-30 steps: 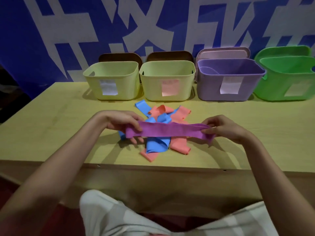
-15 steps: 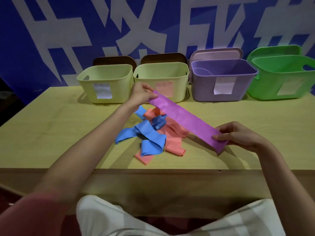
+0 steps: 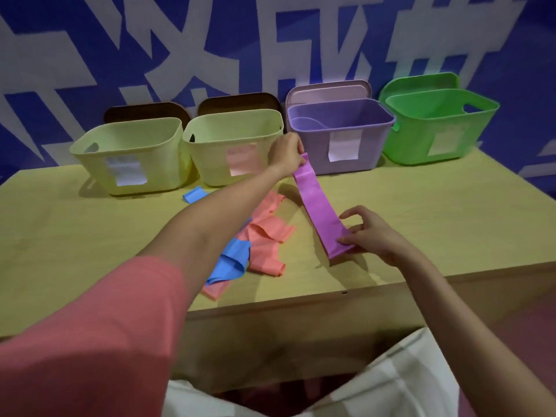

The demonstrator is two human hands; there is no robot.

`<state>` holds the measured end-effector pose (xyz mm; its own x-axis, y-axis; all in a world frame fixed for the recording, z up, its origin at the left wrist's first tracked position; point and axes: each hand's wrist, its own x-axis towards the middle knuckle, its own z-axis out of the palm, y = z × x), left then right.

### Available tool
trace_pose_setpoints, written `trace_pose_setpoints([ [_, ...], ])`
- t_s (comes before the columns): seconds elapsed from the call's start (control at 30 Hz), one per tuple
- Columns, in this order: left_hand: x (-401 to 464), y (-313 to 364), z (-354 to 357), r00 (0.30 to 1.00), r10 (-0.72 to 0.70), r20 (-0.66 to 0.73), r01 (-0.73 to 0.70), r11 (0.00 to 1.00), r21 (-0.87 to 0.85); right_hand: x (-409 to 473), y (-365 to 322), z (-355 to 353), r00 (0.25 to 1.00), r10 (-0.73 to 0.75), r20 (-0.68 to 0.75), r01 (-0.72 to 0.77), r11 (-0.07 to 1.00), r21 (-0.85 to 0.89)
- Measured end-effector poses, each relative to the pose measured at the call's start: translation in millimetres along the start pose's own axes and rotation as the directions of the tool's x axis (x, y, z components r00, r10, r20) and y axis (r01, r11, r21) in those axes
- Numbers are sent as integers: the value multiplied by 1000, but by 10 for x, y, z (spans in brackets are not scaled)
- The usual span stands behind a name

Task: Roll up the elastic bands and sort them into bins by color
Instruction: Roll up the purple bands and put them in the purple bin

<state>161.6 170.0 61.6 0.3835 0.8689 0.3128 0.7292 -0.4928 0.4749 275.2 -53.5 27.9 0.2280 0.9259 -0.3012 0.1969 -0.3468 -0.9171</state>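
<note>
- The purple band is stretched flat and slanting over the bench, in front of the purple bin.
- Left hand pinches its far end; right hand pinches the near end.
- It looks thin, limp and springy: roll from the near end, gripping tightly.

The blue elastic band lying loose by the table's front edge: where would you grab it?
Pinch the blue elastic band at its raised folded hump, coming from above; that fold stands off the yellow wooden table, while its flat ends lie against pink bands.
</note>
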Motion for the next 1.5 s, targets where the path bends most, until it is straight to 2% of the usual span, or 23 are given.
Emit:
trace_pose_setpoints([
  [0.17, 35, 58, 234, 999, 32, -16, -32, 999, 26, 8, 13, 125, 997, 74, -27, -71, 991, 110],
  [0.4, -113, -10, 443, 983, 164, 82, -167, 985, 31, 10, 42, 137, 989, 148, -1, -144, 961, 234],
  [0.57, -603, -70, 307, 954, 260, 152, -244, 963, -118, -26, 39, 112, 988, 152, 21, -153, 983, 101],
  [0.7, -1191, -65, 128, 945, 291, 149, -251, 938, -241, -88, 17, 110, 995, 96, 10, -93, 979, -183],
  [0.8, -1567, -58, -2, 923, 330, 198, -256, 911, -324, -128, 28, 104, 998, 58, 7, -54, 953, -299],
  [0.97, -1955, -25, -37, 847, 479, 231, -392, 856, -337, -156, 83, 85, 999, 47, -23, -52, 955, -292],
  [1.1, -2080, 4, 99, 861, 480, 168, -434, 865, -252, -143, 188, 58, 998, 26, -59, -41, 965, -259],
  [1.17, -2104, 42, 141, 862, 481, 160, -439, 866, -239, -157, 272, 38, 989, -60, -131, 11, 937, -349],
  [1.23, -2117, 61, 166, 865, 475, 162, -434, 870, -233, -203, 359, 14, 936, -283, -209, 141, 845, -516],
  [1.33, -2154, 58, 192, 885, 440, 154, -402, 887, -226, -326, 479, -6, 838, -537, -96, 411, 737, -537],
  [1.4, -2182, 53, 196, 897, 416, 147, -379, 897, -227, -378, 570, 9, 807, -591, -23, 495, 696, -520],
  [1.5, -2220, 41, 188, 906, 401, 137, -363, 902, -235, -369, 692, 52, 775, -633, 1, 541, 662, -518],
])
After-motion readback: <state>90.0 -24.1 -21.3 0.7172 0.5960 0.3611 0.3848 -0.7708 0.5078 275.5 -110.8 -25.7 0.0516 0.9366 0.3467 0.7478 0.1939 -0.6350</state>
